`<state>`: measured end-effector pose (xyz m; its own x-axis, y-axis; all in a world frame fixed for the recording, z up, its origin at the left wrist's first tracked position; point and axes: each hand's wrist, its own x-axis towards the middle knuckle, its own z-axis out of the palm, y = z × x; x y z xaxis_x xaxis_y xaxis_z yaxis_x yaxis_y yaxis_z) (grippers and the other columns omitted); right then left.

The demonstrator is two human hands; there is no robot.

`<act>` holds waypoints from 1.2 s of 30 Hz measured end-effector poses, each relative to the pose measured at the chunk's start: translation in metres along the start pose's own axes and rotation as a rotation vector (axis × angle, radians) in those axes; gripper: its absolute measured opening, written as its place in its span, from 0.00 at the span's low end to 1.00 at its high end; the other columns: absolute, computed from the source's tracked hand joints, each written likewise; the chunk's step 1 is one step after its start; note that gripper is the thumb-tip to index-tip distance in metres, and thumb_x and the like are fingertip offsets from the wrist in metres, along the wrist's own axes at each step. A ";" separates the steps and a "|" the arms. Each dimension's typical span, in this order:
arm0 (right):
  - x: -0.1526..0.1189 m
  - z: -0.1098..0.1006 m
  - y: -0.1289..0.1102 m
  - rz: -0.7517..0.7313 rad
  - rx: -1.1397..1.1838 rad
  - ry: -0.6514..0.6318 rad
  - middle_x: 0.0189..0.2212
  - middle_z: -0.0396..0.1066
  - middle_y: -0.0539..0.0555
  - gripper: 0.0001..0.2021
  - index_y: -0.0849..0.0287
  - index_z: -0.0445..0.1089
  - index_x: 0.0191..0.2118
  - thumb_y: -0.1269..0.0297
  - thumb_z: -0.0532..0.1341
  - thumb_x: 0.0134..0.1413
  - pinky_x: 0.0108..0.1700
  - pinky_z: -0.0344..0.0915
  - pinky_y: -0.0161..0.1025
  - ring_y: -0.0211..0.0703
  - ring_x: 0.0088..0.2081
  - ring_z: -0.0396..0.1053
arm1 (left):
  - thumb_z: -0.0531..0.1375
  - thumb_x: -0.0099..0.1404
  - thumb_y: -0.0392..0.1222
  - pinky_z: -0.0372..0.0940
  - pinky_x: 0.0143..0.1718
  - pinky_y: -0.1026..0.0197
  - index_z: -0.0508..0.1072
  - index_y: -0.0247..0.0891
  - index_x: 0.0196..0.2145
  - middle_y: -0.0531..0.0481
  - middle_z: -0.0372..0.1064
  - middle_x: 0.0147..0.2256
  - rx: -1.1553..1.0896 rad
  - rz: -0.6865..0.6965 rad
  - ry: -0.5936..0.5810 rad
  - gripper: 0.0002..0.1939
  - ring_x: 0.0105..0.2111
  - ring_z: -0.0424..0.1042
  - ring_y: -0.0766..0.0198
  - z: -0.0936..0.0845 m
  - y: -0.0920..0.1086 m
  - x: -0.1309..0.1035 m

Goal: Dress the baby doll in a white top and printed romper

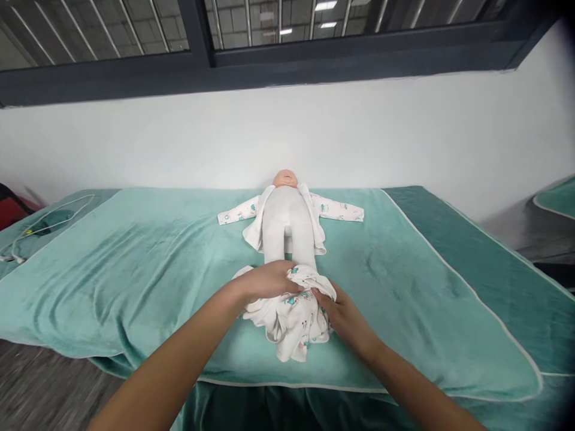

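Note:
A baby doll [286, 209] with a white cloth body lies on its back, head toward the wall. Its arms are in the sleeves of a white printed baby shirt [341, 209], which hangs unfastened at both sides. Around the ends of the doll's legs is a bunched pair of white printed baby pants [296, 323]. My left hand [272, 280] is closed on the pants at the left leg, fingers partly hidden by the fabric. At the right leg my right hand [335, 305] grips the gathered cloth. The doll's feet are hidden in the fabric.
A green plush blanket [157, 251] with pale piping covers the table, over a darker green cover [485, 263]. A white cable [58, 209] lies at far left beside a red and black object [13, 206]. The white wall and barred window stand behind.

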<state>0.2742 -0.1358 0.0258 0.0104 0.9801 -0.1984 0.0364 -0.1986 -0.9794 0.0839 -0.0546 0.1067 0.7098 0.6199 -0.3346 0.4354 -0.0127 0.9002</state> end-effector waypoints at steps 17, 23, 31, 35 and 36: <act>0.095 -0.003 -0.009 -0.430 -0.195 0.400 0.30 0.69 0.49 0.11 0.54 0.62 0.37 0.53 0.59 0.54 0.38 0.62 0.41 0.46 0.35 0.66 | 0.59 0.62 0.41 0.62 0.39 0.63 0.71 0.40 0.35 0.53 0.73 0.34 0.218 0.342 0.645 0.04 0.38 0.72 0.61 -0.022 -0.005 0.063; 0.119 -0.007 -0.017 -0.438 -0.247 0.401 0.28 0.68 0.49 0.13 0.55 0.63 0.36 0.52 0.60 0.51 0.36 0.61 0.42 0.46 0.33 0.64 | 0.55 0.67 0.42 0.61 0.38 0.60 0.69 0.44 0.43 0.49 0.75 0.37 0.642 0.216 0.749 0.07 0.40 0.74 0.55 -0.031 -0.007 0.077; 0.113 -0.014 -0.014 -0.439 -0.121 0.493 0.29 0.67 0.50 0.08 0.56 0.64 0.34 0.57 0.59 0.51 0.35 0.61 0.40 0.44 0.33 0.63 | 0.54 0.69 0.50 0.63 0.37 0.58 0.69 0.42 0.44 0.46 0.76 0.39 0.594 0.161 0.561 0.12 0.40 0.74 0.52 -0.019 -0.007 0.065; 0.118 -0.024 -0.003 -0.424 -0.091 0.471 0.27 0.62 0.48 0.08 0.54 0.60 0.31 0.57 0.56 0.54 0.32 0.60 0.39 0.41 0.29 0.60 | 0.62 0.62 0.47 0.66 0.44 0.60 0.67 0.44 0.51 0.51 0.73 0.49 0.253 0.291 0.286 0.20 0.46 0.73 0.57 -0.024 -0.006 0.043; 0.121 -0.026 0.000 -0.430 -0.094 0.455 0.26 0.62 0.47 0.08 0.54 0.59 0.31 0.57 0.56 0.55 0.32 0.60 0.39 0.41 0.29 0.60 | 0.63 0.60 0.44 0.66 0.45 0.60 0.67 0.44 0.53 0.51 0.72 0.51 0.224 0.299 0.247 0.23 0.48 0.72 0.57 -0.026 -0.006 0.040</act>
<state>0.3016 -0.0175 0.0030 0.3989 0.8770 0.2680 0.2189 0.1928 -0.9565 0.0958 -0.0094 0.0951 0.6805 0.7320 0.0322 0.3597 -0.3721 0.8557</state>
